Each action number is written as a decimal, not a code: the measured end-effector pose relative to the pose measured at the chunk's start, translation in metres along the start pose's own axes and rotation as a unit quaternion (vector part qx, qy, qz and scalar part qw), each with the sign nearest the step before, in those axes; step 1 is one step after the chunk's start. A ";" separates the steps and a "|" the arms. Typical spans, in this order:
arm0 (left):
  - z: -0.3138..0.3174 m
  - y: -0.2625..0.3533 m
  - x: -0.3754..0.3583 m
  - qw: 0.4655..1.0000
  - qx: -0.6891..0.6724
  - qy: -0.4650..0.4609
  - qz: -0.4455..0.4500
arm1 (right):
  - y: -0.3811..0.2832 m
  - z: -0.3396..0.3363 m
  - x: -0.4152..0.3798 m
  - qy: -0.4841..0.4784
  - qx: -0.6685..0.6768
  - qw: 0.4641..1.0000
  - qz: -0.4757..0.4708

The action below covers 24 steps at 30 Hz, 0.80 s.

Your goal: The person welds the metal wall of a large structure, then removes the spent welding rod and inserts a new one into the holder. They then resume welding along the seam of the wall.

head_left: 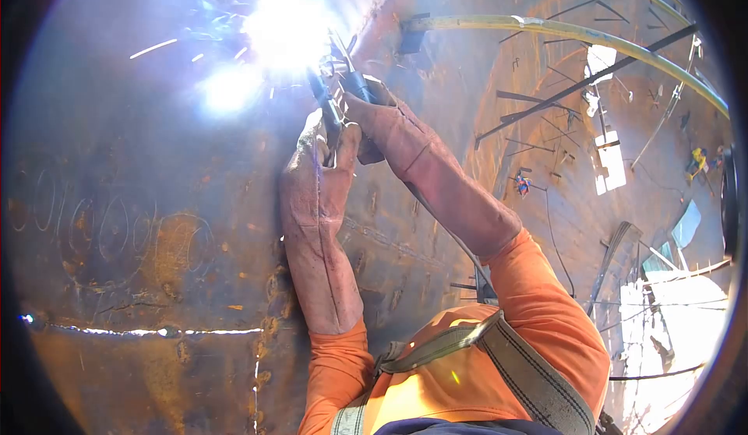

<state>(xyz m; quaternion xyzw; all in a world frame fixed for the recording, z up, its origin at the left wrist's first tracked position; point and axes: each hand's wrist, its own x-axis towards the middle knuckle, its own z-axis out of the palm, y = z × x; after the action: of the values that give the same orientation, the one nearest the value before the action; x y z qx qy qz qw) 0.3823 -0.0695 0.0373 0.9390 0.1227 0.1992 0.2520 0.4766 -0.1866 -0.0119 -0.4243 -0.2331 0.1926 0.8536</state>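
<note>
A blinding welding arc (288, 30) burns against the rusty steel plate (93, 201), throwing sparks and smoke. Right below its glare, my left hand (321, 154), in a long pinkish leather glove, is closed around a black handle part (322, 96) of a welding tool. Beside it my right hand (378, 116), gloved the same way, grips another black part (357, 84) of the tool, with bare metal between the two parts. The glare hides the tool's tip and the spot where it meets the steel. Both arms reach up in orange sleeves.
A yellowish curved pipe (569, 28) arches across the upper right, with dark bars (584, 84) crossing below it. Far down on the right are people (699, 161) and bright openings (610, 162). A lit slit (156, 331) runs through the plate at lower left. Harness straps (538, 373) cross my body.
</note>
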 end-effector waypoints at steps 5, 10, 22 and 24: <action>0.018 -0.031 0.007 0.991 0.015 0.102 0.090 | 0.013 -0.003 0.012 0.019 0.003 1.000 0.005; 0.002 -0.006 -0.001 0.998 -0.029 0.025 0.046 | 0.015 -0.001 0.011 0.039 0.002 0.999 0.000; 0.005 -0.005 -0.001 0.997 -0.024 0.027 0.063 | 0.018 -0.004 0.009 0.045 0.002 0.999 0.002; 0.004 -0.007 0.001 0.996 -0.013 0.032 0.077 | 0.016 -0.004 0.009 0.048 -0.005 0.999 -0.008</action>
<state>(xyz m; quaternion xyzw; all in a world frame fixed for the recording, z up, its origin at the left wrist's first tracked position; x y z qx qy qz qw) 0.3840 -0.0651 0.0306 0.9355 0.0557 0.2497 0.2437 0.4835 -0.1750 -0.0250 -0.4352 -0.1961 0.1645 0.8632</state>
